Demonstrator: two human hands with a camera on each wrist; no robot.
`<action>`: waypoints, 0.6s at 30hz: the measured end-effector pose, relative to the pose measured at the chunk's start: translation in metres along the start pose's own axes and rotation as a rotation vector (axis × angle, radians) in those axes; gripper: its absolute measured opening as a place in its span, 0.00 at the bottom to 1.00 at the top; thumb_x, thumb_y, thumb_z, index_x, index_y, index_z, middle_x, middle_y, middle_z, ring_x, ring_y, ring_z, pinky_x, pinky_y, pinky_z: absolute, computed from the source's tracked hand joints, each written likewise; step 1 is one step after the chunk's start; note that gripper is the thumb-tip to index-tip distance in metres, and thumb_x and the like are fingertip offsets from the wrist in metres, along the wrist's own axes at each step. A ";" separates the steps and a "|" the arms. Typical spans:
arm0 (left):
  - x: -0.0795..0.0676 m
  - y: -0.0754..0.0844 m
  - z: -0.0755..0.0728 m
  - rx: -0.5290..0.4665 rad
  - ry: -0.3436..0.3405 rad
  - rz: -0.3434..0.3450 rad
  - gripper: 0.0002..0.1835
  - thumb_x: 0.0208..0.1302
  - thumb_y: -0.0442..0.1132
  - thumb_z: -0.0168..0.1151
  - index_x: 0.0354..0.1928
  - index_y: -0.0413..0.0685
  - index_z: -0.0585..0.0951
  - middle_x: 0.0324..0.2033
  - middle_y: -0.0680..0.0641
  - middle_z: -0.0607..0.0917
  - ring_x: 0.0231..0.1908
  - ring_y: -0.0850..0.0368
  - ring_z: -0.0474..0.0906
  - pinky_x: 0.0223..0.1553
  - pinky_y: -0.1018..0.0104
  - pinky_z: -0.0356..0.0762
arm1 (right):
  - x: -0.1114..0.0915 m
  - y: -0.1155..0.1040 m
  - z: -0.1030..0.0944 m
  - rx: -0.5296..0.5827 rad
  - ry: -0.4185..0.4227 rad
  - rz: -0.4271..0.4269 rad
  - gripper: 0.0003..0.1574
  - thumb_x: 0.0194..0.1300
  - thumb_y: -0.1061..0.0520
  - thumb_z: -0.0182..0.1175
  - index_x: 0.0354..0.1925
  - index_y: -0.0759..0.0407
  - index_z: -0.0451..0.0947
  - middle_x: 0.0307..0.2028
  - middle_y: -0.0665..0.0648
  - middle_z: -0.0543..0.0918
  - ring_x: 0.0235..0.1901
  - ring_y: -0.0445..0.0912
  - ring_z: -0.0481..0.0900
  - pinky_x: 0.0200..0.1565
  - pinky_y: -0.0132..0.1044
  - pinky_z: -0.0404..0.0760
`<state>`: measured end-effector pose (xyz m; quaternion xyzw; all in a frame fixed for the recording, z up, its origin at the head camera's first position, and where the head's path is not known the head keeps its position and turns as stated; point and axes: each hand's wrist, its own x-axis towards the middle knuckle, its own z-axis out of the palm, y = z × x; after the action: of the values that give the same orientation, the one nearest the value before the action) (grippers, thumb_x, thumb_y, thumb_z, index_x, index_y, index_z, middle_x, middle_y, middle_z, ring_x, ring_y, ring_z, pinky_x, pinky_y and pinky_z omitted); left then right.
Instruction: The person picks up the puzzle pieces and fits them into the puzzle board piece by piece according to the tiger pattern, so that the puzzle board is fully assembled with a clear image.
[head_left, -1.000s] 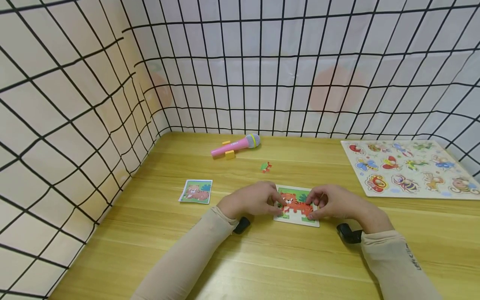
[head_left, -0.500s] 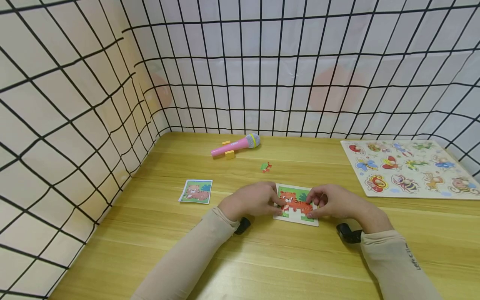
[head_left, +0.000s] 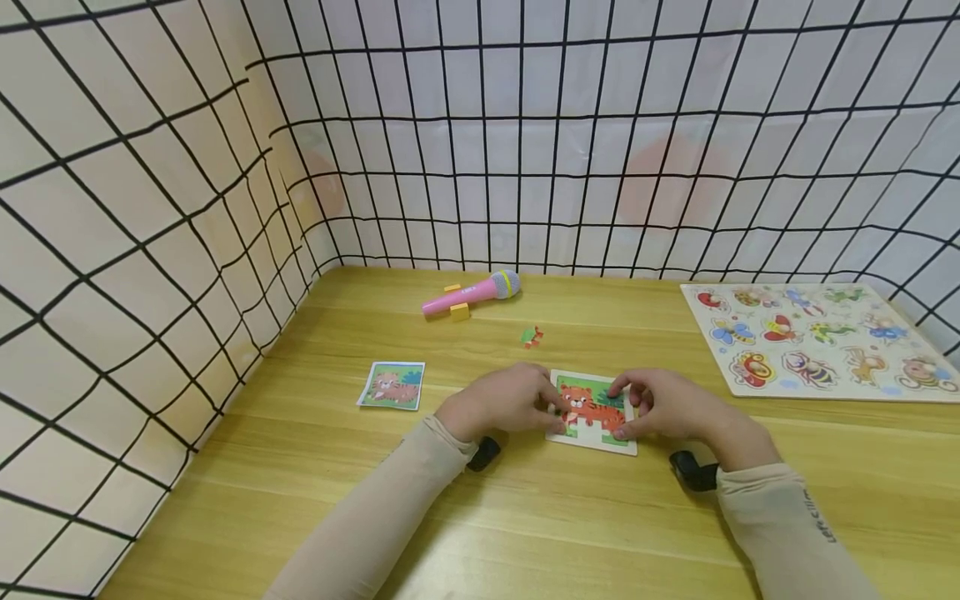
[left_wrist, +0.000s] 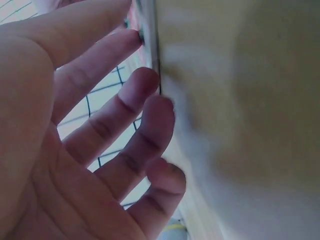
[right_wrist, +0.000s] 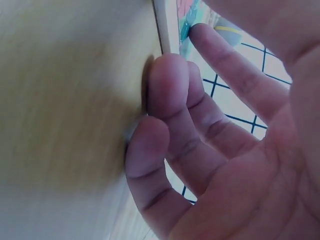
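A small square tiger jigsaw puzzle (head_left: 596, 413) lies on the wooden table between both hands, with a pale bare gap at its lower middle. At its left side, my left hand (head_left: 506, 402) touches the board with thumb and index finger. My right hand (head_left: 671, 405) is at the opposite side; its index fingertip rests on the blue-green plant and its thumb on the lower right corner. Both wrist views show the board's pale edge (right_wrist: 168, 30) beside the fingers, the other fingers bent loosely along the table. Beyond the puzzle lies a loose green-and-red piece (head_left: 532, 336).
To the left is a card (head_left: 392, 386) with a similar tiger picture. A pink toy microphone (head_left: 472, 293) lies farther back by yellow blocks (head_left: 460, 312). A large insect puzzle board (head_left: 817, 342) occupies the right rear. Black grid fencing (head_left: 555, 167) borders the table.
My right index finger has moved up from the tiger's back to the plant. The board has shifted very slightly left, while my left hand stays nearly still.
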<state>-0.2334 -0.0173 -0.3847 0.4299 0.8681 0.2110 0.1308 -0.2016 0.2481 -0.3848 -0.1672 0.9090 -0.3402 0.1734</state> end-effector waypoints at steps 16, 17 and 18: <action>0.018 -0.053 -0.022 -0.091 0.222 -0.267 0.22 0.70 0.37 0.64 0.64 0.43 0.77 0.55 0.44 0.81 0.56 0.52 0.75 0.59 0.60 0.71 | -0.002 -0.002 0.002 0.012 0.014 0.043 0.33 0.50 0.52 0.81 0.50 0.59 0.77 0.36 0.57 0.70 0.31 0.48 0.69 0.33 0.39 0.69; 0.021 -0.056 -0.023 -0.070 0.219 -0.274 0.23 0.70 0.37 0.64 0.66 0.43 0.76 0.58 0.43 0.79 0.59 0.50 0.73 0.62 0.59 0.68 | -0.002 -0.002 0.002 0.010 0.016 0.043 0.33 0.49 0.52 0.81 0.50 0.58 0.77 0.36 0.57 0.70 0.31 0.48 0.69 0.33 0.39 0.69; 0.024 -0.058 -0.024 -0.048 0.211 -0.286 0.25 0.70 0.38 0.64 0.67 0.43 0.75 0.61 0.42 0.78 0.62 0.50 0.71 0.65 0.58 0.66 | -0.002 -0.002 0.003 0.006 0.018 0.042 0.33 0.49 0.51 0.81 0.50 0.58 0.77 0.36 0.56 0.71 0.31 0.48 0.69 0.33 0.40 0.69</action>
<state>-0.2971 -0.0356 -0.3921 0.2743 0.9240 0.2548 0.0776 -0.1988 0.2462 -0.3853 -0.1446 0.9127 -0.3408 0.1731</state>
